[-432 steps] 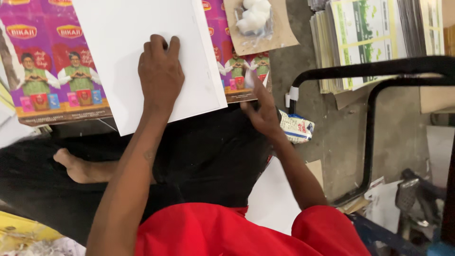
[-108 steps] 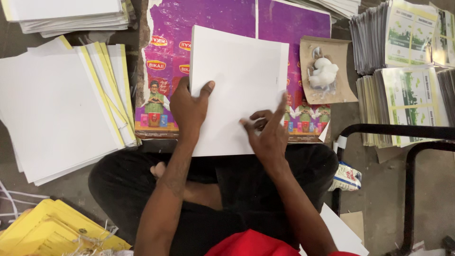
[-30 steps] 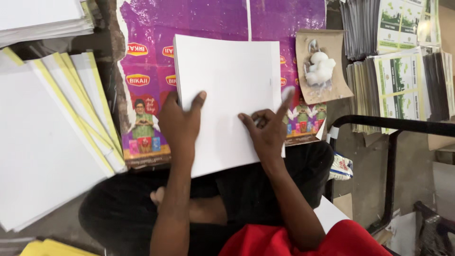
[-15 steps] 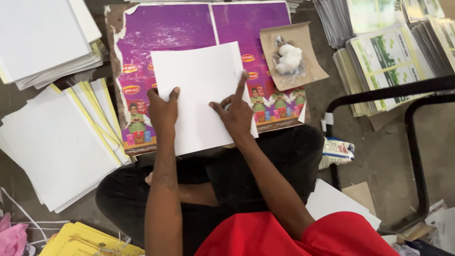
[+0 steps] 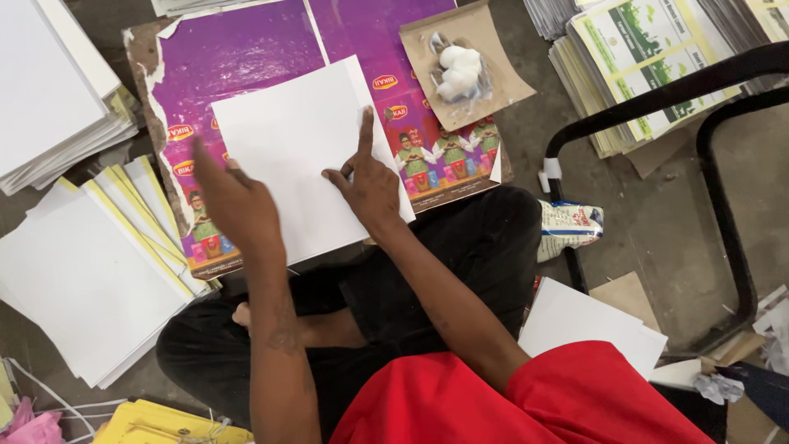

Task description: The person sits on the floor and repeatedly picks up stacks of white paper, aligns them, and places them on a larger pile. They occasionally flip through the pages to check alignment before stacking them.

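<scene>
A white sheet of paper (image 5: pixel 300 144) lies on a purple printed cardboard (image 5: pixel 246 66) spread on the floor in front of me. My right hand (image 5: pixel 366 181) rests on the sheet's right part, index finger stretched along it, the other fingers curled. My left hand (image 5: pixel 234 201) is lifted a little at the sheet's left edge, its back to the camera, holding nothing that I can see. I sit cross-legged in black trousers and a red shirt.
Stacks of white sheets with yellow edges (image 5: pixel 90 263) lie at my left. A brown card with a white lump (image 5: pixel 460 70) sits beyond the sheet. Printed green-and-white stacks (image 5: pixel 633 57), a black metal frame (image 5: pixel 723 189), a small packet (image 5: pixel 571 226) and more white sheets (image 5: pixel 588 321) are at my right.
My left hand has lifted off the sheet and drawn to its left edge. The right hand stays on the sheet with the index finger extended. The camera view has shifted.
</scene>
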